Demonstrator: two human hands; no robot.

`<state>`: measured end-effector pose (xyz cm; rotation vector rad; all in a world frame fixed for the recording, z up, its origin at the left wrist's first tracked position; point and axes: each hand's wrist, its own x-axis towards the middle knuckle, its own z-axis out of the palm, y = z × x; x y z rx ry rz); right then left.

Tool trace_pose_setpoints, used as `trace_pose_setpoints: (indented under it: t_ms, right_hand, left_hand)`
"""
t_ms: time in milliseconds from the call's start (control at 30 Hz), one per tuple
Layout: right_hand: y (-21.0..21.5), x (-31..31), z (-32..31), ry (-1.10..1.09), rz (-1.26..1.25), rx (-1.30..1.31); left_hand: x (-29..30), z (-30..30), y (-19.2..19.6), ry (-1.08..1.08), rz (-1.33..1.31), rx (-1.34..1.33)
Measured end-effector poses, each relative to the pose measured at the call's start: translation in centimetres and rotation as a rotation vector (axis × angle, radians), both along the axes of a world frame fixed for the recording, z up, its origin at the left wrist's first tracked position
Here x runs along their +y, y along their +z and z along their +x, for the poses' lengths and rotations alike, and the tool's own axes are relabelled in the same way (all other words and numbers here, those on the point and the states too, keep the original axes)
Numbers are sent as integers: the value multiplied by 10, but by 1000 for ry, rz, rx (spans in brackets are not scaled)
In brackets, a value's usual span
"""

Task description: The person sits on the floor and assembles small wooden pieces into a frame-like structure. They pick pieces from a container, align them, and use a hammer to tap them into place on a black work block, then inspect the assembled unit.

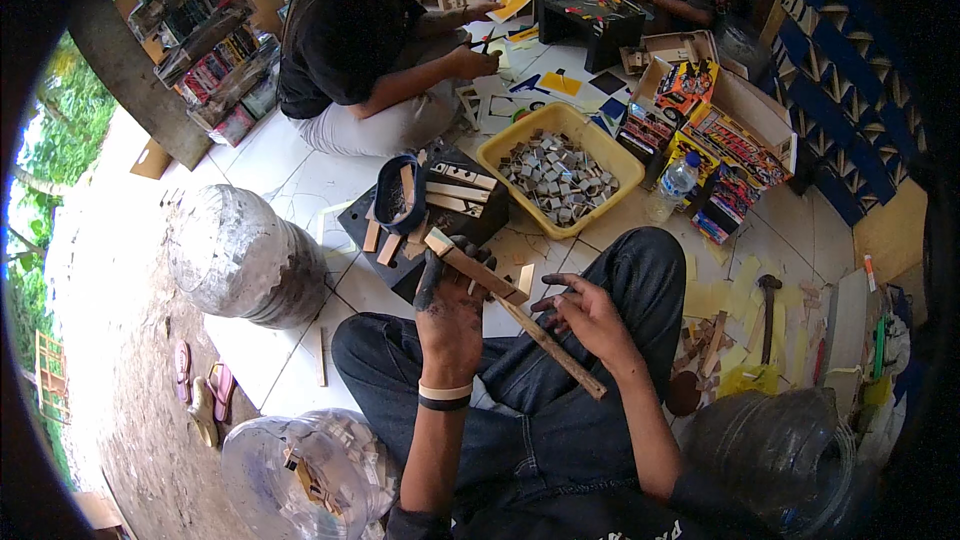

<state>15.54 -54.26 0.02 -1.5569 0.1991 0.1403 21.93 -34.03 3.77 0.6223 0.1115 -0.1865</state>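
Observation:
My left hand (447,290), fingertips dark with grime, is closed around a flat wooden strip (482,267) held slantwise above my lap. A thin brown wooden stick (555,348) runs from under the strip's lower end toward my right knee; the fingers partly hide how the two meet. Close to the stick is my right hand (592,322), its dark-tipped fingers apart and holding nothing I can see. Just beyond my left hand, a dark block stand (350,222) bears wooden pieces (458,190) and a dark blue oval container (402,195) of dark powder.
Ahead stands a yellow basin (490,152) of small metallic pieces. A plastic bottle (678,180) and printed cartons (735,145) are to its right. A hammer (768,315) lies right of my knee. A large clear container (290,460) is at lower left. Another person (345,50) sits ahead with scissors.

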Motion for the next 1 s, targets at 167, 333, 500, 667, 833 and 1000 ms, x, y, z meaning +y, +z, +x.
trace_pose_setpoints:
  t_ms: [167, 333, 500, 667, 833, 1000]
  right_hand:
    - [1, -2, 0, 22, -19, 29]
    - [2, -2, -1, 27, 8, 18]
    - [2, -1, 0, -15, 19, 29]
    - [31, 13, 11, -166, -215, -303]
    - [84, 9, 49, 233, -683, -817]
    - [94, 5, 79, 583, -760, -830]
  left_hand:
    - [0, 1, 0, 8, 1, 19]
    - [-2, -1, 0, 4, -13, 2]
    - [-2, -2, -4, 5, 41, 2]
    - [0, -4, 4, -121, 265, -196]
    - [-1, -11, 23, -307, 620, -321]
    - [13, 5, 35, -409, 785, -367]
